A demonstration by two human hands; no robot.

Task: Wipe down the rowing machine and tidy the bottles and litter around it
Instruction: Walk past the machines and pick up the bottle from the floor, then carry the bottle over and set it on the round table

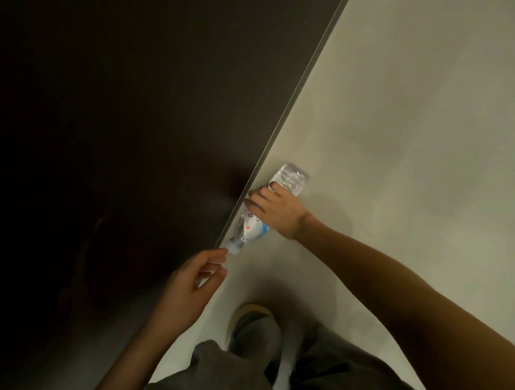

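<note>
Fingers (257,195) of the right hand (275,211) curled round the middle of a clear plastic water bottle (291,180), which ran lengthwise right against the edge of the dark panel (131,92), its cap (234,248) toward the person; whether it rested on the pale floor (423,152) could not be told. The left hand (197,276) hovered just beside that cap at the panel's edge, loosely bent and holding nothing. A grey shoe (254,331) stood near the panel.

Bare right arm (401,299) stretches forward — the right hand (275,209) curls over a clear plastic water bottle (292,178); the left hand (196,281) hovers nearer, fingers loosely bent.
</note>
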